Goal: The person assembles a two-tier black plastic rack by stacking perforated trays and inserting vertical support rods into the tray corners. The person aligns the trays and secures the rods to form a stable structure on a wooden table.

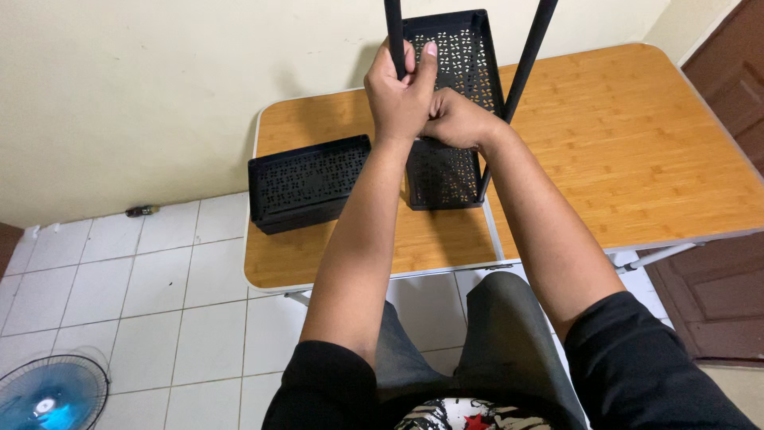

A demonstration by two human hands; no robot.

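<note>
My left hand [400,91] is wrapped around a black upright pole [394,28] that rises from a black perforated plastic tray [446,171]. My right hand [455,119] is closed at the base of that pole, pressed against the left hand and the tray's edge. A second black pole [521,68] slants up from the same tray on the right. A higher perforated shelf [458,52] lies between the two poles. Another black perforated tray [309,183] lies apart on the wooden table [637,151], to the left.
The wooden folding table stands against a pale wall [143,87]. White floor tiles [159,295] lie to the left, with a blue fan [48,394] at the bottom left corner. A dark brown door [728,279] is on the right.
</note>
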